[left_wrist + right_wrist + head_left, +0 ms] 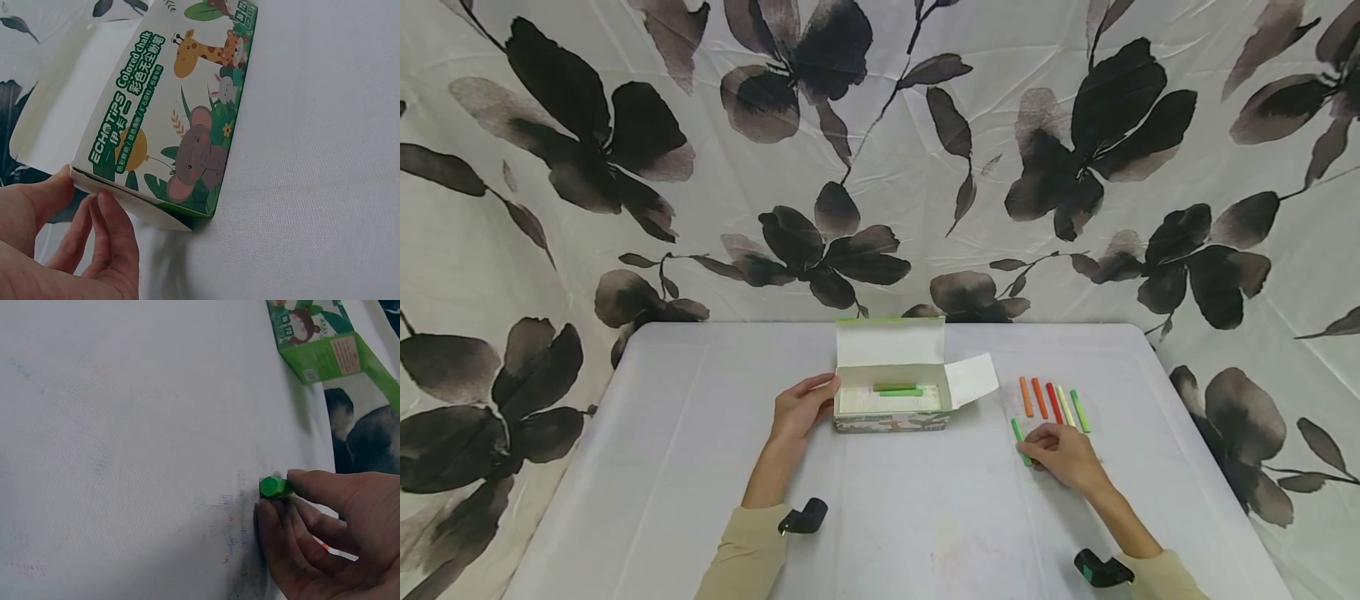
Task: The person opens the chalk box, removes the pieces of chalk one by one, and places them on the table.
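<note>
An open chalk box [891,423] with a giraffe and elephant print stands on the table, lid raised. A dull green chalk [895,387] and a brighter green chalk [901,392] lie inside it. My left hand [803,408] pinches the box's left end at a side flap [134,203] between thumb and fingers. To the right of the box, my right hand [1063,454] holds a green chalk stick [272,487] between thumb and fingertips, low over the table. Just beyond that hand lie two orange chalks [1039,398], a red chalk [1055,403], a pale yellow chalk [1066,406] and a green chalk [1080,411].
A white cloth covers the table [925,517], with faint coloured smudges [234,519] near the right hand. The box's right flap [973,381] sticks out toward the chalk row. Behind the table hangs a floral curtain [925,183].
</note>
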The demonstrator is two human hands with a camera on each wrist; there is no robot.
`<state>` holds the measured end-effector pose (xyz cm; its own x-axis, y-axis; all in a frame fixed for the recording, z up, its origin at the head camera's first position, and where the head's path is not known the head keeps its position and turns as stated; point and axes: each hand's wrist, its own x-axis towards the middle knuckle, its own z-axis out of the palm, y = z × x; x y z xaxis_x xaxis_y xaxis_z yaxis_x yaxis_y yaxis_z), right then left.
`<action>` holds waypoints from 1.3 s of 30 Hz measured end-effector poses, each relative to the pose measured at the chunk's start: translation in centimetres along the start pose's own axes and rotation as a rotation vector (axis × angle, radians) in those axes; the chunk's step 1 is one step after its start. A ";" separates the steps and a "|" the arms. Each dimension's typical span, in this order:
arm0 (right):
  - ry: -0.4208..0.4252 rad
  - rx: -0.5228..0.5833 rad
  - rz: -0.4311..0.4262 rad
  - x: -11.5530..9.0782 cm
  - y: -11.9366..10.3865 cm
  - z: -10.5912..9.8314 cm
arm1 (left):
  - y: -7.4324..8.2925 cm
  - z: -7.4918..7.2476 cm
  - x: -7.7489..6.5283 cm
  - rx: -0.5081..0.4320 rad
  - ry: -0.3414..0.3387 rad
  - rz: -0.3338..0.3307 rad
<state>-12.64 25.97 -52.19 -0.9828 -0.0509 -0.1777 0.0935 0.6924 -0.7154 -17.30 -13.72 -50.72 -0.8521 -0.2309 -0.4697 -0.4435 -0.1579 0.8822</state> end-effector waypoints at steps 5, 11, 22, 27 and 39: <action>-0.022 0.034 0.009 0.0 -0.3 -0.4 | 0.1 0.0 -0.4 -0.010 -0.013 0.014; 0.000 0.010 -0.023 0.4 -1.4 -1.9 | 0.3 -0.1 -0.4 -0.021 -0.012 0.006; -0.033 0.111 -0.069 2.1 -4.0 -4.4 | 0.2 0.1 -0.2 -0.007 -0.009 0.010; -0.027 0.092 -0.106 2.6 -5.6 -5.2 | 0.1 0.0 -0.3 -0.006 -0.017 0.004; -0.057 0.125 -0.249 4.6 -8.9 -5.3 | 0.0 -0.2 -0.2 0.007 -0.021 0.031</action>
<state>-18.86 23.35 -43.06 -0.9676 -0.2516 -0.0213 -0.1274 0.5594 -0.8190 -17.10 -13.87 -50.60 -0.8713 -0.2152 -0.4412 -0.4185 -0.1438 0.8967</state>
